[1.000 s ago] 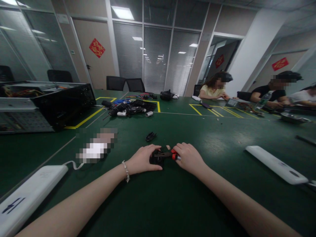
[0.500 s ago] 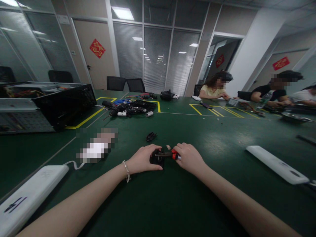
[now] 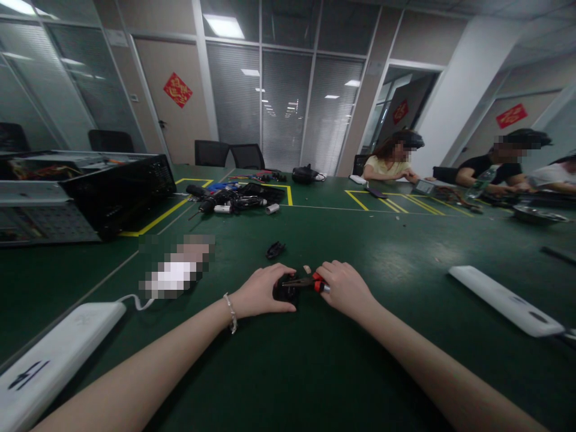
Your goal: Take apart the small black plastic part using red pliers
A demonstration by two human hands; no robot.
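Observation:
On the green table, my left hand (image 3: 264,290) is closed round a small black part (image 3: 287,291), its thumb at the near edge and its fingers at the far edge. Pliers with red and black handles (image 3: 320,284) are in my right hand (image 3: 345,287), fingers wrapped round them. The plier jaws point left and lie over the black part; whether they grip it is too small to tell. A small pale piece (image 3: 306,269) lies just beyond the pliers. Farther off is a small black object (image 3: 275,249).
An open computer case (image 3: 130,192) stands at the left. White power banks (image 3: 58,354) (image 3: 504,300) lie on both sides. A pile of tools and cables (image 3: 238,197) sits at the back. People (image 3: 389,168) sit at the far right, near a bottle (image 3: 483,180).
The pliers' jaws have shifted very slightly over the black part. Both hands keep nearly the same place and hold.

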